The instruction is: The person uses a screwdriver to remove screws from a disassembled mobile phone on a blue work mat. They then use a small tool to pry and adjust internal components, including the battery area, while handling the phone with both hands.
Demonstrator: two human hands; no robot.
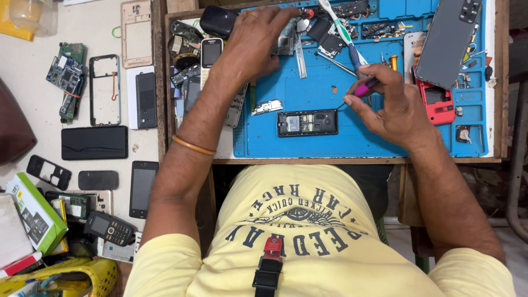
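Two hands over blue rubber work mat point(308, 93) on desk. Right hand point(393, 107): fingers pinch a pink-handled screwdriver point(363, 89), tip at the opened black phone body point(307, 122) lying mid-mat. Left hand point(254, 44): fingers curled down on small parts at the mat's far edge.

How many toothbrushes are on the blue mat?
1. The white toothbrush lies slanted across the top of the blue mat, just above the right hand holding a pink-handled screwdriver. Others could hide under the left hand.
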